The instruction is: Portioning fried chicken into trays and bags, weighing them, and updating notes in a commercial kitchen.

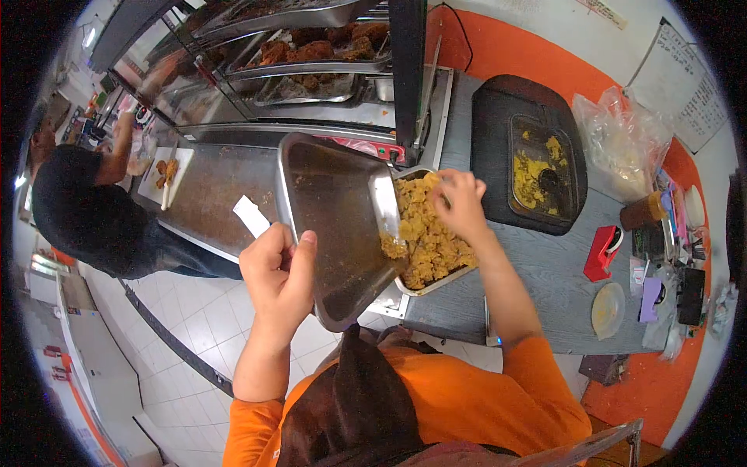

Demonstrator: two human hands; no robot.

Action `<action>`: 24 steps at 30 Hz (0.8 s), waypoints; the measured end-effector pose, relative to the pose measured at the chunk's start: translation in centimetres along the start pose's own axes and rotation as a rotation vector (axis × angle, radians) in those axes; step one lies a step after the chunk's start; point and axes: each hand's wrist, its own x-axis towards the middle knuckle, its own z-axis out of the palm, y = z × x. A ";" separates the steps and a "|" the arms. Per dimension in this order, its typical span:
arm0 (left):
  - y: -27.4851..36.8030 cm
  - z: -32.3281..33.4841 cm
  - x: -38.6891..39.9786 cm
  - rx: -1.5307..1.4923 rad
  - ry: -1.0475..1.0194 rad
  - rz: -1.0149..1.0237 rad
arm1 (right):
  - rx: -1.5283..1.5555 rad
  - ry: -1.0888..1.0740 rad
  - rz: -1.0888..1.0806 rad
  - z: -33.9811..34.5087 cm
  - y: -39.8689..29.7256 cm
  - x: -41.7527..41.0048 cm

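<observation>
My left hand [279,277] grips the near left rim of a metal tray [341,222], thumb on top. That tray is tilted, with a few golden pieces at its right corner. This corner lies over a second metal tray [440,283], heaped with golden-brown fried pieces [435,233]. Above the heap's right side is my right hand [462,201], its fingers bent and blurred. Whether it holds a piece cannot be made out. The tilted tray hides the left part of the heaped one.
Behind stands a glass display cabinet [402,70] with fried chicken [315,51] on trays. On the grey table [525,309] are a black tray [493,163] holding a crumb-strewn container [575,204], a red tape dispenser [601,254] and a plastic lid [608,310]. A person [93,204] works at left.
</observation>
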 end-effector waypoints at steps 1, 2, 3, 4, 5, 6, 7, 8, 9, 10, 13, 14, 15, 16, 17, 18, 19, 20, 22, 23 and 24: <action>-0.2 0.1 0.1 0.024 0.014 0.048 | 0.029 0.012 0.122 0.5 1.9 1.2; -0.1 0.2 0.0 0.053 0.032 0.096 | -0.034 0.011 0.132 1.4 4.3 2.3; 0.1 0.3 -0.1 0.049 0.017 0.089 | -0.098 0.008 0.143 2.5 6.8 3.2; 0.5 0.5 -0.1 0.049 0.017 0.087 | -0.098 0.006 0.143 3.5 9.7 3.9; 0.8 0.7 -0.1 0.060 0.008 0.160 | -0.041 -0.137 0.062 4.7 12.6 4.7; 0.8 0.7 -0.1 0.078 0.005 0.227 | 0.022 -0.283 -0.028 5.3 13.1 5.4; 0.7 0.7 -0.1 0.092 -0.024 0.259 | 0.028 -0.286 -0.035 5.6 13.7 5.6; 0.7 0.6 -0.2 0.106 -0.016 0.253 | 0.035 -0.411 0.046 5.6 13.1 6.0; 0.7 0.8 -0.2 0.103 -0.013 0.298 | 0.037 -0.535 0.130 5.4 12.5 6.2; 0.8 1.0 -0.1 0.096 -0.012 0.346 | 0.043 -0.537 0.123 5.4 12.0 6.3; 0.6 1.7 -0.2 0.104 -0.030 0.433 | -0.062 -0.262 0.225 3.6 10.2 5.5; 0.5 1.7 -0.4 0.104 -0.038 0.497 | -0.063 -0.264 0.224 2.6 9.0 5.1; 0.1 1.9 -0.6 0.101 -0.044 0.545 | -0.020 -0.200 0.192 1.8 8.1 4.6; -0.3 2.1 -0.8 0.095 -0.045 0.544 | 0.021 -0.136 0.160 1.0 7.2 4.1; -0.3 2.1 -1.2 0.103 -0.055 0.599 | 0.017 -0.134 0.162 -0.1 5.9 3.4; -0.7 2.1 -1.4 0.107 -0.067 0.656 | 0.090 -0.187 0.186 -0.9 4.6 2.7; -1.2 2.1 -1.8 0.101 -0.070 0.681 | 0.164 -0.238 0.210 -1.2 3.6 1.9; -1.4 2.0 -2.0 0.081 -0.079 0.696 | 0.183 -0.163 0.209 -1.2 3.2 0.9; -1.9 1.6 -2.3 0.103 -0.075 0.711 | 0.234 -0.159 0.222 -0.8 1.6 -0.3; -2.3 1.3 -2.5 0.100 -0.066 0.712 | 0.252 -0.123 0.180 -0.4 0.6 -0.8; -2.5 1.1 -2.5 0.083 -0.071 0.728 | 0.267 -0.085 0.138 0.0 -0.3 -1.4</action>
